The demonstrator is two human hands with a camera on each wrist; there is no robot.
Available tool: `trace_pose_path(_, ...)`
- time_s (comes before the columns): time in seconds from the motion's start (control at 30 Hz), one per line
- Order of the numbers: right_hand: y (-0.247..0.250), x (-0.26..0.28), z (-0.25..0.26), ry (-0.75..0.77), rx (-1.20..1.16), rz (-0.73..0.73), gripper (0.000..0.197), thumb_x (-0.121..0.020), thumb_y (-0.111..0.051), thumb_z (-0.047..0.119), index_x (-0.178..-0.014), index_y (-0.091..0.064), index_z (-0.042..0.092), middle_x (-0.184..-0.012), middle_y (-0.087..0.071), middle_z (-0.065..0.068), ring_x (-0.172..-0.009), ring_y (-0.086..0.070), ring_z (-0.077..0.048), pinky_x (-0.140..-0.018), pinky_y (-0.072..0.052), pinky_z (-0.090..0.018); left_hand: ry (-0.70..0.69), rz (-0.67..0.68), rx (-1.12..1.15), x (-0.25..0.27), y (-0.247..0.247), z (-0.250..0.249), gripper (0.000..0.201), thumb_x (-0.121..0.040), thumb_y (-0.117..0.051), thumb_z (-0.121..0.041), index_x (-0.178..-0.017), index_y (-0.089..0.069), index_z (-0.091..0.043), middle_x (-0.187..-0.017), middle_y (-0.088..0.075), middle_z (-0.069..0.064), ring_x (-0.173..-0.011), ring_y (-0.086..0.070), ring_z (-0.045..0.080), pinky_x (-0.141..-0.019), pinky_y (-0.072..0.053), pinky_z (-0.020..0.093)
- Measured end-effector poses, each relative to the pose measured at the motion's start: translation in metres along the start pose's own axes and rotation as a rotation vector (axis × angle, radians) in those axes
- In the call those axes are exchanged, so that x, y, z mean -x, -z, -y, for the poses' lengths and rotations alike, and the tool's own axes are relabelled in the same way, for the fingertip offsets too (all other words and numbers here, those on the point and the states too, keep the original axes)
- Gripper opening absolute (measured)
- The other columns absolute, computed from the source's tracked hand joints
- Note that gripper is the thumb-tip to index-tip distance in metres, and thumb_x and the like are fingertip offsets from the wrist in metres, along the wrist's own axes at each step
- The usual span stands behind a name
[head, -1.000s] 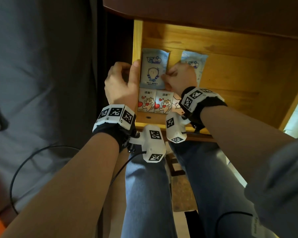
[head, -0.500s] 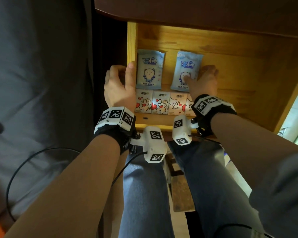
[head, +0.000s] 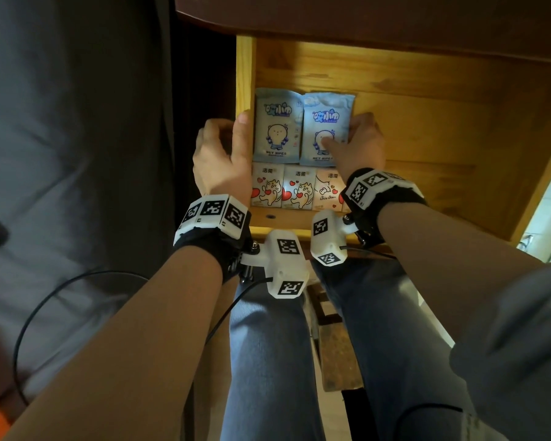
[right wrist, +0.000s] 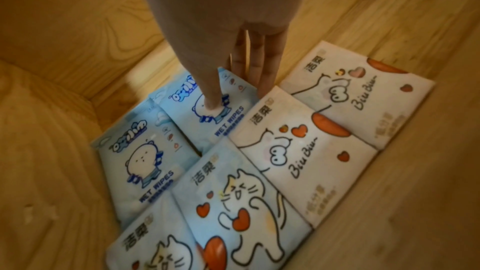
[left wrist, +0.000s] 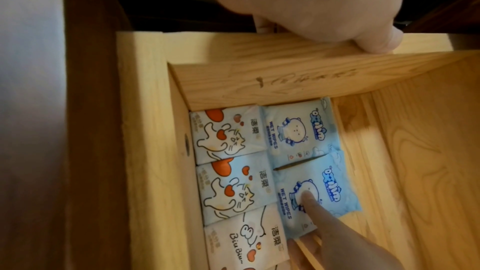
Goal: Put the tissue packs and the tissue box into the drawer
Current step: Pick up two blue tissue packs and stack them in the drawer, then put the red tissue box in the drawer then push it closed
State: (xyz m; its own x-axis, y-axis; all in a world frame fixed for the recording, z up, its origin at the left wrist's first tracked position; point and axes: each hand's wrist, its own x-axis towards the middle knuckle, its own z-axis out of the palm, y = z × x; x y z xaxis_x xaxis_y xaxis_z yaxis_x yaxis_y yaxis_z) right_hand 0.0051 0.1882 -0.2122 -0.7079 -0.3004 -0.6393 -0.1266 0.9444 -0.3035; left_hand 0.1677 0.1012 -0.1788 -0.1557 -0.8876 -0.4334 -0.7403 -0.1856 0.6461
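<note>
The wooden drawer (head: 245, 74) stands pulled out. Two blue wet-wipes packs lie side by side and touching at its left: the left pack (head: 277, 125) (left wrist: 296, 128) and the right pack (head: 326, 122) (left wrist: 335, 188) (right wrist: 228, 114). A row of white tissue packs (head: 298, 189) (right wrist: 303, 147) with cat drawings fills the front edge. My left hand (head: 223, 151) (left wrist: 311, 7) grips the drawer's left wall, thumb on the rim. My right hand (head: 357, 144) presses its thumb (right wrist: 213, 104) on the right wipes pack, straight fingers (right wrist: 267, 69) against that pack's right edge. No tissue box is in view.
Bare drawer floor (head: 442, 148) stretches to the right of the packs. A dark tabletop (head: 363, 20) overhangs the drawer. Grey fabric (head: 61, 154) and a black cable (head: 45, 297) lie at the left. My legs in jeans (head: 268, 361) are below the drawer front.
My right hand left the left wipes pack, went to the right one and slid it left until the two packs touch. The left hand stayed on the drawer wall.
</note>
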Motion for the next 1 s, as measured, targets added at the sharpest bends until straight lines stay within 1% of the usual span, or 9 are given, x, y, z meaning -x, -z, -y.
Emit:
trace_pose_path(0.13,0.005,0.001,-0.003,-0.032,0.06,0.013,0.056,-0.076,-0.071,0.038,-0.118,-0.047,0.01,-0.117,-0.059,-0.008,-0.102,-0.061,-0.024,-0.082,-0.055,-0.039,-0.004,-0.006,-0.015,0.001,0.002,-0.004,0.046,-0.089,-0.041,-0.053,-0.101,-0.059,-0.013,-0.099,-0.066,0.008,-0.087,-0.063,0.018,-0.076,-0.051,0.031)
trace_pose_path(0.23,0.012,0.005,-0.007,-0.049,0.017,0.044,0.056,-0.076,-0.071,0.036,-0.12,-0.046,0.011,-0.118,-0.059,-0.007,-0.102,-0.06,-0.023,-0.079,-0.054,-0.034,-0.023,-0.053,-0.009,0.003,0.005,-0.013,0.037,-0.089,-0.048,-0.045,-0.101,-0.06,-0.012,-0.098,-0.067,0.006,-0.083,-0.062,0.012,-0.073,-0.05,0.025)
trace_pose_path(0.33,0.026,0.013,-0.009,-0.03,-0.055,0.046,0.05,-0.078,-0.07,0.031,-0.119,-0.048,0.011,-0.114,-0.061,-0.007,-0.098,-0.06,-0.02,-0.076,-0.051,-0.029,-0.047,-0.09,-0.031,0.005,0.011,-0.028,0.027,-0.087,-0.052,-0.033,-0.103,-0.058,-0.011,-0.1,-0.066,0.006,-0.079,-0.06,0.013,-0.069,-0.049,0.027)
trace_pose_path(0.5,0.059,0.024,-0.017,0.006,-0.159,0.125,0.033,-0.083,-0.066,0.026,-0.11,-0.058,0.01,-0.104,-0.065,-0.004,-0.084,-0.058,-0.014,-0.065,-0.048,-0.022,-0.08,-0.089,-0.115,0.021,0.008,-0.066,0.019,-0.087,-0.05,-0.017,-0.102,-0.059,-0.008,-0.108,-0.059,0.009,-0.075,-0.049,0.01,-0.058,-0.031,0.011)
trace_pose_path(0.63,0.093,0.025,-0.026,-0.029,-0.221,0.274,0.028,-0.085,-0.063,0.025,-0.108,-0.058,0.009,-0.104,-0.065,-0.006,-0.086,-0.066,-0.019,-0.073,-0.057,-0.032,-0.083,0.09,-0.141,0.033,-0.01,-0.104,0.018,-0.09,-0.05,-0.017,-0.102,-0.061,-0.01,-0.107,-0.063,0.008,-0.076,-0.054,0.012,-0.066,-0.041,0.021)
trace_pose_path(0.7,0.115,0.022,-0.033,-0.042,-0.246,0.378,0.027,-0.086,-0.062,0.024,-0.108,-0.058,0.009,-0.107,-0.066,-0.008,-0.081,-0.066,-0.016,-0.065,-0.056,-0.027,-0.037,0.277,-0.089,0.038,-0.025,-0.121,0.016,-0.091,-0.05,-0.018,-0.1,-0.062,-0.012,-0.101,-0.067,0.008,-0.078,-0.062,0.019,-0.07,-0.05,0.028)
trace_pose_path(0.77,0.139,0.014,-0.039,-0.075,-0.298,0.444,0.024,-0.086,-0.063,0.023,-0.105,-0.058,0.011,-0.11,-0.065,-0.01,-0.085,-0.066,-0.018,-0.065,-0.055,-0.026,-0.007,0.419,-0.036,0.044,-0.041,-0.141,0.014,-0.092,-0.049,-0.017,-0.096,-0.061,-0.011,-0.095,-0.065,0.008,-0.074,-0.064,0.022,-0.065,-0.05,0.031)
trace_pose_path(0.87,0.179,-0.002,-0.045,-0.119,-0.4,0.489,0.025,-0.086,-0.062,0.02,-0.108,-0.058,0.01,-0.107,-0.063,-0.008,-0.089,-0.064,-0.019,-0.065,-0.054,-0.027,-0.009,0.445,-0.009,0.052,-0.066,-0.175,0.01,-0.092,-0.049,-0.015,-0.088,-0.058,-0.015,-0.084,-0.064,0.003,-0.065,-0.061,0.017,-0.058,-0.047,0.024)
trace_pose_path(1.0,0.235,-0.025,-0.057,-0.032,-0.485,0.414,0.026,-0.088,-0.06,0.016,-0.108,-0.061,0.0,-0.098,-0.063,-0.01,-0.089,-0.062,-0.021,-0.077,-0.053,-0.035,-0.018,0.44,0.022,0.06,-0.098,-0.228,0.01,-0.09,-0.05,-0.018,-0.088,-0.06,-0.017,-0.083,-0.066,0.003,-0.064,-0.062,0.013,-0.05,-0.042,0.016)
